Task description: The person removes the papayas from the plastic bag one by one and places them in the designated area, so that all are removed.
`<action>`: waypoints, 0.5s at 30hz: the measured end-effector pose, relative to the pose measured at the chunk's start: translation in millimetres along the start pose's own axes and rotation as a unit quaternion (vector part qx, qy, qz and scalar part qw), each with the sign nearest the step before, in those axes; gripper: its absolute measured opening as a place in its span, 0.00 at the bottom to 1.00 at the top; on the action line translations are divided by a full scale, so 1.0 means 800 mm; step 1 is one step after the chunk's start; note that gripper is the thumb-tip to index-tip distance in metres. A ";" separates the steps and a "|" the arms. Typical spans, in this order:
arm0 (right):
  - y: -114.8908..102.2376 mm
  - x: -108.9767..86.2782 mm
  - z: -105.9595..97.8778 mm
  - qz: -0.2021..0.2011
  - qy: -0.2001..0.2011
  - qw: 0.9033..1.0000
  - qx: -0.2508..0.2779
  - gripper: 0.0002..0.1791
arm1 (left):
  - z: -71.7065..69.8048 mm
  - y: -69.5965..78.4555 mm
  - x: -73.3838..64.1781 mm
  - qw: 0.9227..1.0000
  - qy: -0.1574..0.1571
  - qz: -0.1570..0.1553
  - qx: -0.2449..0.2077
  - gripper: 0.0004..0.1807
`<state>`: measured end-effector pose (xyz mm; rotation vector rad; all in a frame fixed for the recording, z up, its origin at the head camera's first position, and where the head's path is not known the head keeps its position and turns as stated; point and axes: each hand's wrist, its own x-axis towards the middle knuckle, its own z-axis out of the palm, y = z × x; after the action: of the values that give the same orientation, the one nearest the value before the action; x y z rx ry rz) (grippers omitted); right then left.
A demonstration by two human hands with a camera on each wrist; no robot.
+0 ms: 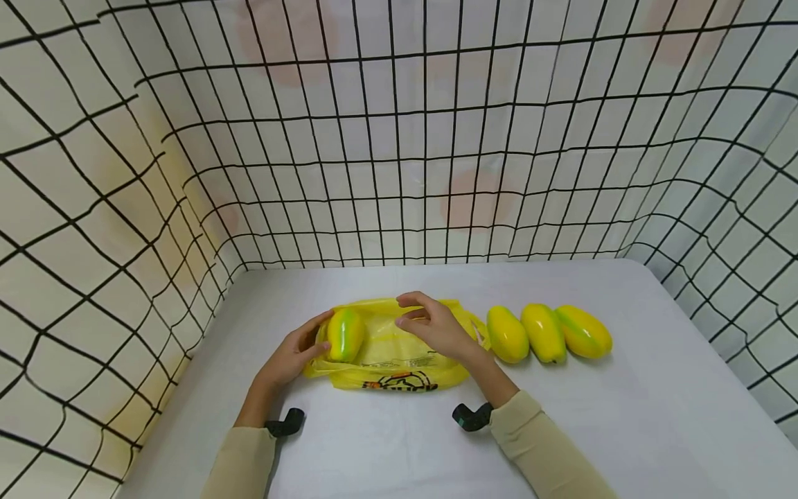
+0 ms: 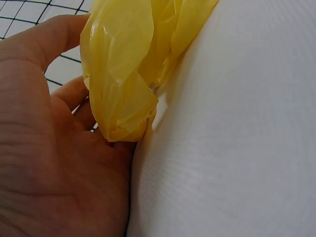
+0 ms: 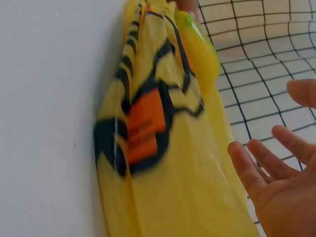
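Observation:
A yellow plastic bag (image 1: 399,339) with black and orange print lies spread on the table. On its left end rests a glossy yellow mango (image 1: 346,335) with a green streak. My left hand (image 1: 296,353) holds the bag's left edge beside that mango, thumb in front and fingers behind; the left wrist view shows the crumpled bag edge (image 2: 121,74) within the hand. Above the bag's right part hovers my right hand (image 1: 436,327), fingers loosely bent, holding nothing. In the right wrist view its fingers (image 3: 269,170) are spread apart from the bag.
Right of the bag, three more yellow mangoes lie side by side: one (image 1: 507,335) nearest the bag, one in the middle (image 1: 544,334), one at the far end (image 1: 584,331). A white cloth covers the table (image 1: 386,443). Black wire mesh (image 1: 424,173) encloses the back and sides.

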<state>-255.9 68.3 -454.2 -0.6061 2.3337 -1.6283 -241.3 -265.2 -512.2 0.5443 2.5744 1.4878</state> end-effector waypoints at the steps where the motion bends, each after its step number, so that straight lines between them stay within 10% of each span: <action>1: 0.000 0.002 0.006 0.001 -0.002 1.000 0.000 0.28 | 0.000 0.000 0.000 1.000 0.002 -0.006 0.002 0.34; 15: -0.004 0.029 0.071 0.008 -0.033 0.999 -0.038 0.40 | 0.001 0.002 0.002 0.999 0.014 -0.025 0.033 0.36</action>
<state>-252.4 9.0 -469.9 -0.6454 2.3564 -1.4949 -241.8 -263.3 -511.5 0.4654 2.6460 1.4076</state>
